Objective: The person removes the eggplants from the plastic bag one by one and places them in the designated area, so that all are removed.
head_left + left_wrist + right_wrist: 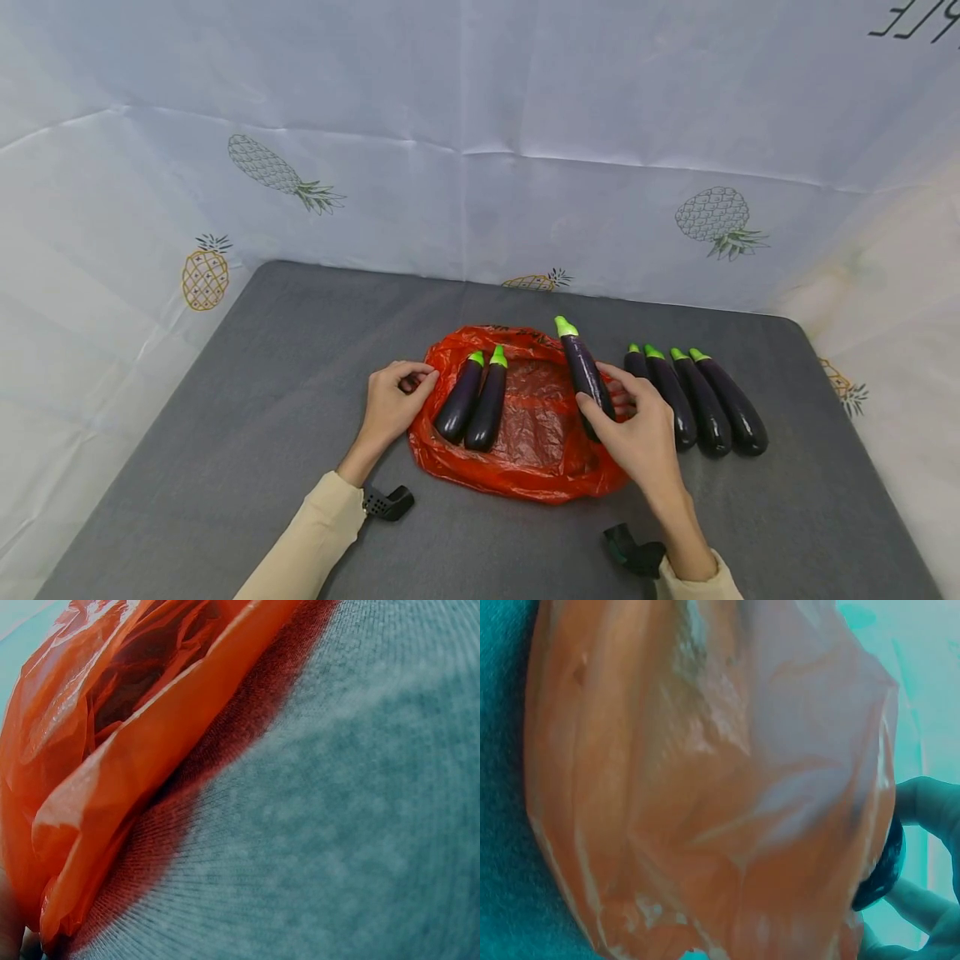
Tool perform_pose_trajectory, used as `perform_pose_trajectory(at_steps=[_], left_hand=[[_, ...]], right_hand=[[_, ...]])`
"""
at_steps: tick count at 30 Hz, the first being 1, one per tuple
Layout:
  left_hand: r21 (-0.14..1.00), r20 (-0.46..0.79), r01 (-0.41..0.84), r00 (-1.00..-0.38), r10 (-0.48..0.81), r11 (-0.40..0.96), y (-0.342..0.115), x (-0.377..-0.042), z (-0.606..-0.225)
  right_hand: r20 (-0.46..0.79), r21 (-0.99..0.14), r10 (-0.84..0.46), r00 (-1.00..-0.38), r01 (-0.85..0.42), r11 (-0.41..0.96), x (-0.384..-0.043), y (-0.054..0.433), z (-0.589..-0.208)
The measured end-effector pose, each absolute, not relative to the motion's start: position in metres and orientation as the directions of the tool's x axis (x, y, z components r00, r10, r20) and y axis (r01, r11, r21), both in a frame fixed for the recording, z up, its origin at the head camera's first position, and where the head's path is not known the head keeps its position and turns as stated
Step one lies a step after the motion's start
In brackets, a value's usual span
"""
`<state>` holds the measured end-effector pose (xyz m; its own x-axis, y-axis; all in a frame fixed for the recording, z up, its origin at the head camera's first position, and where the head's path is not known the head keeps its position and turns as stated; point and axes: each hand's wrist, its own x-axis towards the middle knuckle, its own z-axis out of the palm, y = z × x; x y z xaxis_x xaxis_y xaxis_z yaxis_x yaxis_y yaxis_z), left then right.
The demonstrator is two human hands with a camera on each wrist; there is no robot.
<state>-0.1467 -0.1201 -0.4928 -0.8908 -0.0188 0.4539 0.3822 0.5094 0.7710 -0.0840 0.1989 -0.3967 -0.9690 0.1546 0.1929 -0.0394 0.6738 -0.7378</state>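
A red plastic bag [536, 417] lies with its mouth spread wide on the table. Two eggplants [459, 404] with green stems lie side by side in its left part. My left hand [396, 398] pinches the bag's left rim between thumb and fingers; the left wrist view shows the bag's folded edge [142, 765]. My right hand [637, 421] grips another eggplant [583, 371] over the bag's right side, stem pointing away from me. In the right wrist view the bag's wall [705, 825] covers most of that eggplant, leaving its dark rounded end [885, 870] between the fingers.
To the right of the bag, several more eggplants [723, 404] lie in a row on the grey table [300, 333]. A white cloth with printed pineapples [465, 217] hangs behind the table and at its sides. A dark strap piece sits at each wrist.
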Motion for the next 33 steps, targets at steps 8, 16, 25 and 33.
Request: perform_pose_trajectory(at_steps=[8,16,25,33], left_hand=[[0.770,0.461,0.384,-0.887,-0.028,0.509,-0.120,-0.147,-0.495],[0.774,0.452,0.378,-0.891,-0.025,0.508,-0.120,-0.147,-0.494],[0.768,0.450,0.379,-0.893,-0.015,0.516,-0.120,-0.147,-0.493],[0.774,0.443,0.371,-0.896,-0.021,0.512,-0.120,-0.146,-0.493]], right_hand=[[0.202,-0.740,0.176,-0.963,-0.032,0.672,-0.084,0.207,-0.395],[0.218,-0.736,0.205,-0.954,-0.023,0.677,-0.085,0.215,-0.395],[0.247,-0.726,0.230,-0.941,-0.022,0.688,-0.087,0.223,-0.394],[0.243,-0.727,0.276,-0.930,0.014,0.686,-0.089,0.237,-0.392]])
